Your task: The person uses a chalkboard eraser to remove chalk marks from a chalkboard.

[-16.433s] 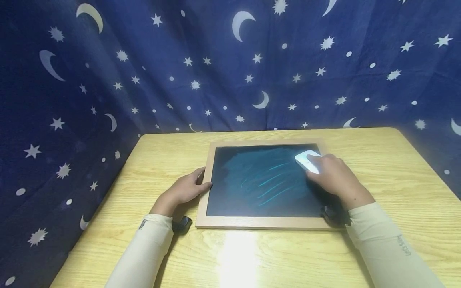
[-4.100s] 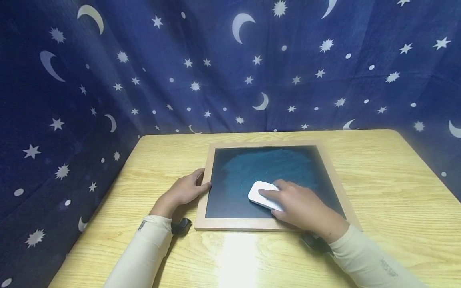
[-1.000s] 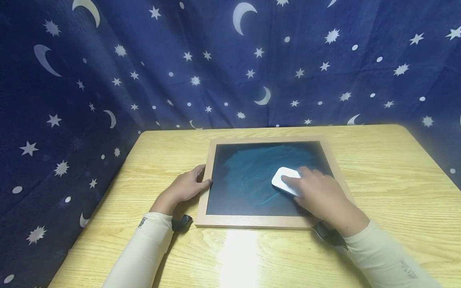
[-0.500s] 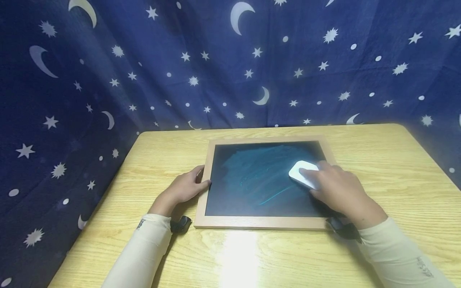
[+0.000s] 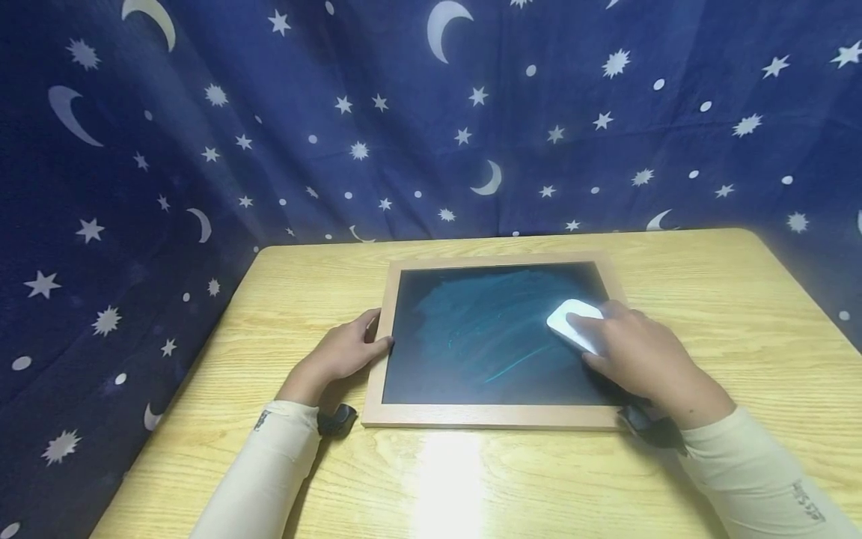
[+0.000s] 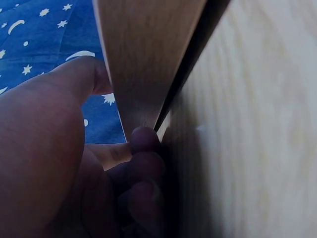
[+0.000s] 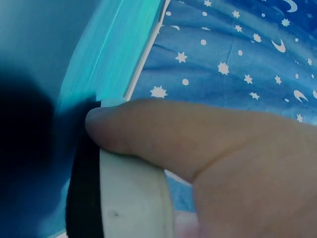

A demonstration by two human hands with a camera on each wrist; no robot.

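Observation:
A chalkboard (image 5: 444,415) in a light wooden frame lies on the table, its dark surface clouded with blue-green chalk haze. One bright chalk stroke (image 5: 518,364) slants across the lower middle. My left hand (image 5: 345,352) holds the frame's left side, thumb on top; in the left wrist view, its other fingers curl against the frame's outer edge (image 6: 143,59). My right hand (image 5: 640,352) grips a white board eraser (image 5: 563,320) over the right part of the board. The right wrist view shows the eraser's black felt (image 7: 85,193) facing the board and the thumb along its end.
The wood-grain table (image 5: 283,299) extends around the board. Behind and to the left hangs a navy curtain (image 5: 404,97) with moons and stars. Black devices (image 5: 338,421) are worn at both wrists, under cream sleeves (image 5: 263,464).
The eraser has swept up and right from the board's lower middle. Several bright strokes showed in the earliest frame; one long stroke shows now. The left hand has kept its place.

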